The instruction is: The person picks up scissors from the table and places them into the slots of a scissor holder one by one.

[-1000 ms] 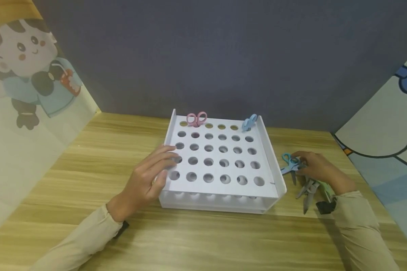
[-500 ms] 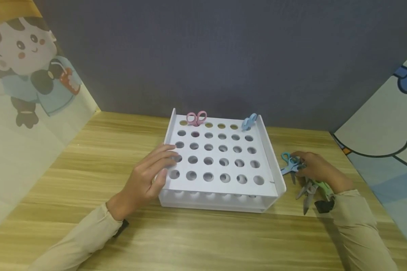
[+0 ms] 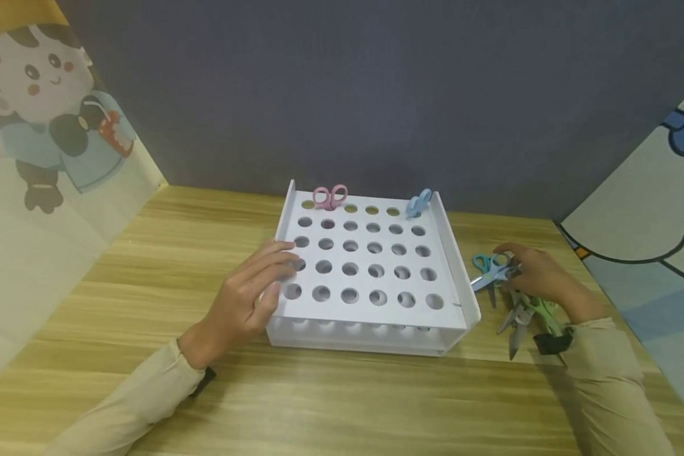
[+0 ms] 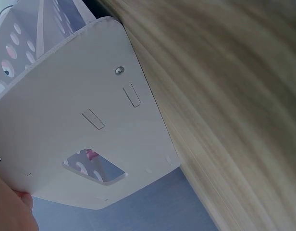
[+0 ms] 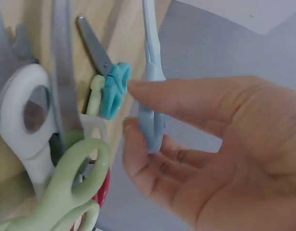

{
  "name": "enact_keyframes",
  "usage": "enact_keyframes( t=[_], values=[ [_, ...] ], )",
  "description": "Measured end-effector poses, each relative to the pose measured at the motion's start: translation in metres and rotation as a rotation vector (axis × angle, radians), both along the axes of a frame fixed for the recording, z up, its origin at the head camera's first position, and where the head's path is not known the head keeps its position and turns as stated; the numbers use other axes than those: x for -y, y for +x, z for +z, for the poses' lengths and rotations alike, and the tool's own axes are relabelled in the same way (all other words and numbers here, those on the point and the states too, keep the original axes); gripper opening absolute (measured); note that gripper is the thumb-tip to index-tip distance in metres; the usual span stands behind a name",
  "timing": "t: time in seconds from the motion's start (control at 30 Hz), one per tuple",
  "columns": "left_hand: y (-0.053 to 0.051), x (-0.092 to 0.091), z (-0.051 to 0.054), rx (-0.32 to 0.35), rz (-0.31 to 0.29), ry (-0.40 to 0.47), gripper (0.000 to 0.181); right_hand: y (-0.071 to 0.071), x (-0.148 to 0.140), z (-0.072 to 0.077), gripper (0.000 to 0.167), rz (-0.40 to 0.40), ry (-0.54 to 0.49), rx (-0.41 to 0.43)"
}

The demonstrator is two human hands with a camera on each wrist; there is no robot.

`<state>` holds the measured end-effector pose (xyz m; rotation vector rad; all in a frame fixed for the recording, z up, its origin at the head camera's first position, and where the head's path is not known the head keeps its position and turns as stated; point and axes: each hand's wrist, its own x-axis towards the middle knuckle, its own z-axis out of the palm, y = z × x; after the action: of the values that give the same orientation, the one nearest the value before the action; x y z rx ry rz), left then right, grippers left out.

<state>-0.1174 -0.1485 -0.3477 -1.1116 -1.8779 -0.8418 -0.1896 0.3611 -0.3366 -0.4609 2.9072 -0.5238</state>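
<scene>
Blue scissors (image 5: 150,127) were held right of white rack (image 3: 362,258), blades aimed lengthwise at it | handles were pinched by right hand (image 3: 541,275) | left hand (image 3: 242,301), fingers extended, was rested on rack's left edge

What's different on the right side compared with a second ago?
The right hand has moved slightly up and outward in the head view, shifting the pale blue scissors it pinches. The left hand stays resting on the white rack; the pink scissors remain in its back row.
</scene>
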Motion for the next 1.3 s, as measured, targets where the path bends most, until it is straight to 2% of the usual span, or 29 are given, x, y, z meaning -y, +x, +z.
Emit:
enact_keyframes(
  t=[0.2, 0.4, 0.6, 0.7, 0.93, 1.07, 1.3],
  values=[
    [-0.001, 0.000, 0.001, 0.003, -0.008, -0.003, 0.035, 0.004, -0.003, 0.007, 0.069, 0.037, -0.069, -0.003],
    [-0.001, 0.000, 0.001, 0.009, -0.015, -0.001, 0.036, 0.010, 0.006, 0.021, 0.062, 0.056, -0.062, -0.063],
    [-0.001, 0.000, 0.001, 0.008, -0.013, -0.002, 0.035, 0.019, 0.020, 0.035, 0.063, 0.073, -0.033, -0.194],
    [-0.001, 0.000, 0.001, 0.010, -0.010, -0.005, 0.035, 0.023, 0.029, 0.041, 0.064, 0.052, -0.032, -0.246],
    [-0.002, 0.000, 0.000, -0.002, -0.009, -0.002, 0.034, 0.027, 0.045, 0.045, 0.038, 0.046, -0.059, -0.361],
    [-0.002, 0.000, 0.000, -0.002, -0.008, 0.000, 0.034, 0.028, 0.049, 0.043, 0.031, 0.057, -0.115, -0.406],
    [-0.002, 0.000, -0.001, 0.000, -0.014, 0.001, 0.034, 0.031, 0.055, 0.047, 0.025, 0.051, -0.166, -0.542]
  ],
)
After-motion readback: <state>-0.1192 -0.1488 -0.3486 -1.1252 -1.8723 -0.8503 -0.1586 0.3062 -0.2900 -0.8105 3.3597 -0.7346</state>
